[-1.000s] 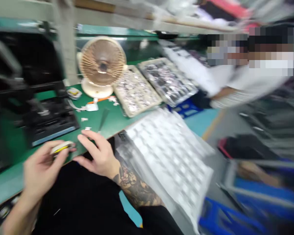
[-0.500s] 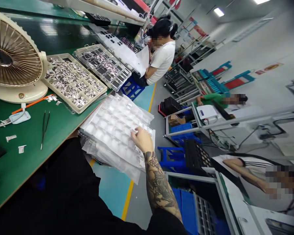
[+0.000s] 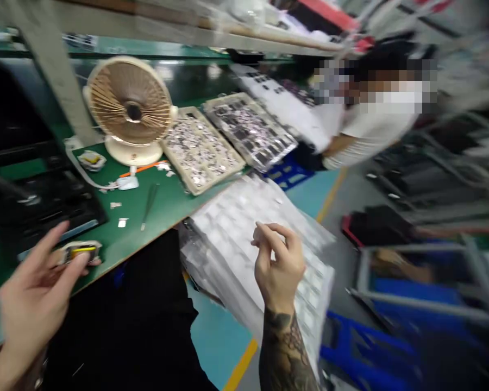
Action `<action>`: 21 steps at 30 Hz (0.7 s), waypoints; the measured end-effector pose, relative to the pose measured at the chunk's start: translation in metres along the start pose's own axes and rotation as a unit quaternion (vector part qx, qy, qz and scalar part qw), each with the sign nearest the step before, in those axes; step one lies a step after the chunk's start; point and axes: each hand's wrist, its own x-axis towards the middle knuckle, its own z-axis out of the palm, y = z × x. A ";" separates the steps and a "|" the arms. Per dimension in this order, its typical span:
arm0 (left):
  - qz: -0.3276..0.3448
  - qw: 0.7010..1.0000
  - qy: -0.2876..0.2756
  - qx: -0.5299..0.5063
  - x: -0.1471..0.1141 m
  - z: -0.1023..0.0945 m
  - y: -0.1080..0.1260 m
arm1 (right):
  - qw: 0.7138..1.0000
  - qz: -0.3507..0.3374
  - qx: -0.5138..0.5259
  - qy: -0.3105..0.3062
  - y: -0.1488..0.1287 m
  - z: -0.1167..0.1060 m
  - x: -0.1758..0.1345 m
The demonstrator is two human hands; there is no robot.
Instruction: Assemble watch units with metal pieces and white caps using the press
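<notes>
My left hand is at the lower left, by the bench edge. Thumb and fingers grip a small white-rimmed part with a black and yellow face. Over a stack of white translucent pocketed sheets hangs my right hand, its fingers curled and the fingertips drawn together. Whether something small sits in that pinch is too blurred to see. Tweezers lie on the green bench between the hands, near small white pieces.
A cream fan stands on the bench beside a tray of small parts; a second tray lies behind it. Black equipment occupies the left. A co-worker in white sits beyond, and a blue stool stands at lower right.
The view has swung left, bringing my left hand and the part it holds into sight. My right hand has come up off the sheets, fingers drawn together.
</notes>
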 end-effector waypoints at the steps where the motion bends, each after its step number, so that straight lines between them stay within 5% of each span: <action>1: -0.009 1.000 0.002 -0.022 0.000 0.005 0.003 | 0.995 -0.044 0.083 0.021 -0.023 0.016 -0.003; 3: -0.021 0.997 -0.004 -0.074 0.004 0.011 0.007 | 0.970 -0.086 0.228 0.007 -0.071 0.051 -0.013; 6: -0.043 0.987 -0.013 -0.154 0.011 0.011 0.005 | 0.902 -0.120 0.396 -0.122 -0.134 0.097 -0.028; 8: -0.056 0.978 -0.020 -0.199 0.013 0.010 0.001 | 0.853 -0.167 0.457 -0.188 -0.167 0.118 -0.032; 11: -0.060 0.971 -0.027 -0.230 0.010 0.010 -0.007 | 0.817 -0.241 0.477 -0.216 -0.203 0.140 -0.028; 16: -0.046 0.958 -0.043 -0.280 0.005 0.010 -0.017 | 0.785 -0.278 0.483 -0.272 -0.232 0.156 -0.016; 21: -0.009 0.940 -0.051 -0.338 0.008 0.007 -0.014 | 0.771 -0.298 0.462 -0.321 -0.228 0.159 -0.014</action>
